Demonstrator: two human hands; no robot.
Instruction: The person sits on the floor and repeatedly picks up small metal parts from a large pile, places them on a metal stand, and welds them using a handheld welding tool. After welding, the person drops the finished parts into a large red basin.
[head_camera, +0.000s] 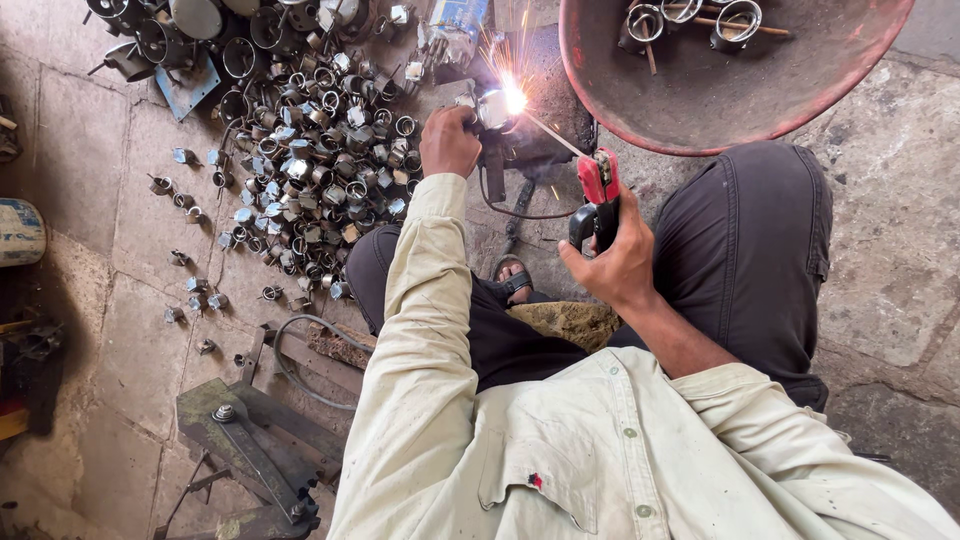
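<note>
My right hand grips a red and black electrode holder. Its thin welding rod runs up and left to a bright arc with sparks. The arc burns on a small metal ring piece, which my left hand holds down from the left on a dark block. I squat on the stone floor in a cream shirt and dark trousers, with one sandalled foot showing between my knees.
Several small metal rings lie in a heap on the floor at upper left. A red-rimmed metal bowl at top right holds a few finished rings. A green metal jig and a cable lie at lower left.
</note>
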